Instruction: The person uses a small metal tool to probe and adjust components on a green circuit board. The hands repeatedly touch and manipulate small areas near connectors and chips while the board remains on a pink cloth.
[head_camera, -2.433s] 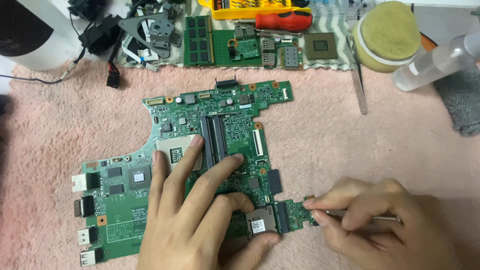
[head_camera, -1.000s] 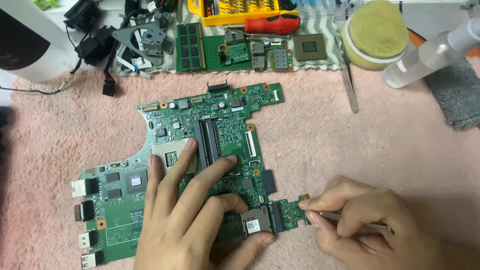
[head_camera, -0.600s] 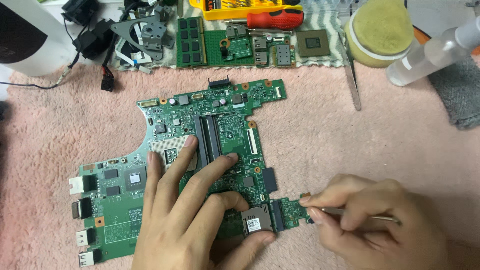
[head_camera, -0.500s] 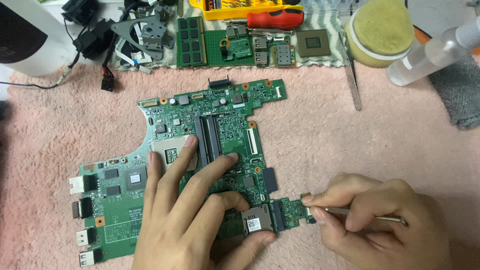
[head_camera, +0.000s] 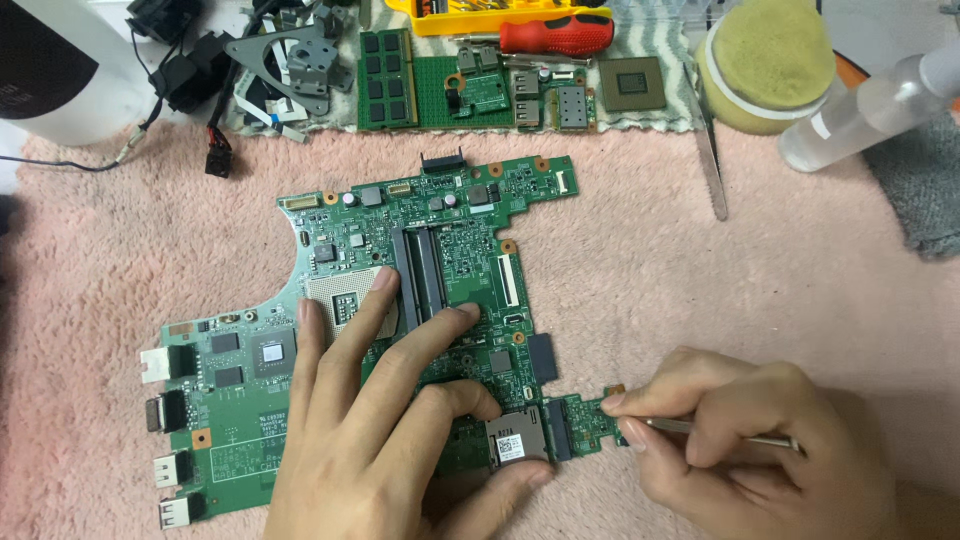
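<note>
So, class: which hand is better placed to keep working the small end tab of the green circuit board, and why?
The right hand: it holds a thin metal tool at the tab. The left hand lies flat, pinning the circuit board.

Green circuit board (head_camera: 400, 300), fuzzy pink mat (head_camera: 700, 290)

The left hand (head_camera: 385, 430) lies flat, palm down, fingers spread and stretched forward, the thumb angled out to the right near the lower edge of the view. The right hand (head_camera: 740, 440) comes in from the lower right, curled into a loose fist, its thumb and forefinger pinched together at the tips and pointing left, knuckles raised.
</note>
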